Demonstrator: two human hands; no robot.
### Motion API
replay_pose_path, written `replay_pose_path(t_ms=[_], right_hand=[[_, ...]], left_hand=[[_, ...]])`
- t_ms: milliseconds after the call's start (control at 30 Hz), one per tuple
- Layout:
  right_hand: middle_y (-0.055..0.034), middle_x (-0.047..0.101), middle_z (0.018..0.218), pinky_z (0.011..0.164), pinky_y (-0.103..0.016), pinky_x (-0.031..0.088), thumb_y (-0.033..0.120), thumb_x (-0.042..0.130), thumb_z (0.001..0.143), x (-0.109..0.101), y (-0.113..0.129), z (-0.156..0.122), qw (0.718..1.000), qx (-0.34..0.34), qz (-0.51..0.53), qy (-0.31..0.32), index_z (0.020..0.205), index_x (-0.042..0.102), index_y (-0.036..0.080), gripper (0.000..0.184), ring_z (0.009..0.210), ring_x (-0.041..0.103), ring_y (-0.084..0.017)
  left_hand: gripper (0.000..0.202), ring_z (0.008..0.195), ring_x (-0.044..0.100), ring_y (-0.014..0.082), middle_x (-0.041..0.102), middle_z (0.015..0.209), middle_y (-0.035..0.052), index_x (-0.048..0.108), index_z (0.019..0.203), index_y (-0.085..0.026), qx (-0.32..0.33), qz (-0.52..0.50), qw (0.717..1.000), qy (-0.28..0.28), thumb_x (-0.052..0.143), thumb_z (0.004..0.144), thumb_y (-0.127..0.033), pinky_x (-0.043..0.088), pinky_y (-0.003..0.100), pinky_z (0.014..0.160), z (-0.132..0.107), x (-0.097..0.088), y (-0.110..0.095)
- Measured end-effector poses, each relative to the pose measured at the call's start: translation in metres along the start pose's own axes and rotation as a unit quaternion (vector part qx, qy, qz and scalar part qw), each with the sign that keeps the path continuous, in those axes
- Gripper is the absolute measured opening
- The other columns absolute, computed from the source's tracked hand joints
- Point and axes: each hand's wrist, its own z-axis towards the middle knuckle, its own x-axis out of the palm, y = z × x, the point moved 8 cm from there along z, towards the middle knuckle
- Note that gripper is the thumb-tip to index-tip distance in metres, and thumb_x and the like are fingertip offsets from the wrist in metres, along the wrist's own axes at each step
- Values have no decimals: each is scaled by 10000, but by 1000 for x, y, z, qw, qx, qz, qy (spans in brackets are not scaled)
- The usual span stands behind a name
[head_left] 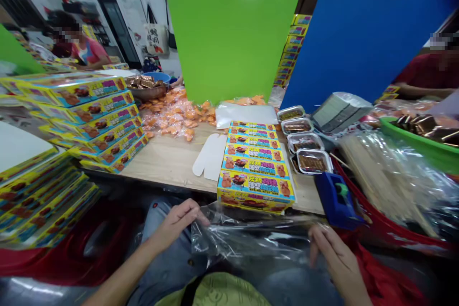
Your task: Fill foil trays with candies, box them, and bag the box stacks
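Note:
Over my lap a clear plastic bag [251,244] is stretched between my two hands. My left hand [181,217] pinches its left edge, thumb and fingers pressed together. At the other side my right hand [328,248] grips the right edge with bent fingers. Just beyond the bag, a row of yellow printed boxes [254,186] stands on the table, one behind another. The bag's upper edge lies close to the nearest box; whether they touch I cannot tell. A white card flap [211,155] lies left of the row.
Stacked printed boxes [103,129] rise at left. Orange wrapped pieces [179,110] lie behind. Foil trays [311,160], a blue tape dispenser [339,201] and a red basin [394,229] with wooden sticks are at right. Green [229,43] and blue [358,48] boards stand behind. Other people sit farther off.

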Motion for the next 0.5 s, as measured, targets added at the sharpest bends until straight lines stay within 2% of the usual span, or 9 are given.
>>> replay_pose_path(t_ms=[133, 200, 233, 367, 433, 500], right_hand=[[12, 548, 444, 618, -291, 393, 543, 495, 820, -6, -14, 7, 1000, 15, -7, -10, 710, 584, 239, 335, 603, 548, -197], [3, 565, 463, 619, -303, 400, 552, 491, 816, -10, -16, 7, 1000, 14, -4, -26, 689, 582, 243, 346, 598, 548, -204], [-2, 576, 475, 629, -311, 404, 557, 492, 812, -12, -16, 7, 999, 10, -4, -32, 683, 585, 244, 351, 596, 546, -207], [-14, 599, 491, 667, -327, 414, 535, 512, 811, -14, -17, 5, 999, 5, 34, -24, 659, 595, 234, 347, 565, 535, -197], [-7, 584, 469, 645, -317, 418, 510, 518, 817, -11, -24, 4, 996, 26, 86, -8, 668, 599, 223, 333, 532, 527, -180], [-6, 570, 453, 618, -312, 420, 501, 530, 812, -9, -33, 4, 991, 47, 126, 4, 681, 614, 211, 329, 518, 526, -174]], left_hand=[[318, 664, 608, 164, 698, 706, 29, 579, 735, -173, 8, -104, 993, -46, 568, 822, -479, 418, 253, 651, 9, -6, 8], [337, 625, 580, 150, 684, 659, 27, 578, 725, -169, -5, -113, 992, -63, 564, 820, -492, 395, 240, 622, 14, -8, 13], [347, 609, 567, 145, 677, 636, 32, 584, 716, -163, -16, -105, 993, -54, 552, 830, -489, 385, 238, 614, 17, -7, 16], [363, 620, 572, 153, 661, 626, 44, 597, 680, -148, -37, -114, 992, 39, 570, 819, -483, 399, 250, 632, 21, 1, 16], [364, 613, 568, 143, 663, 650, 46, 589, 664, -143, -47, -143, 987, 49, 616, 782, -487, 395, 236, 601, 20, -1, 17], [371, 512, 517, 104, 674, 669, 53, 566, 656, -142, -64, -168, 982, 51, 629, 768, -490, 351, 207, 502, 18, -3, 20]])
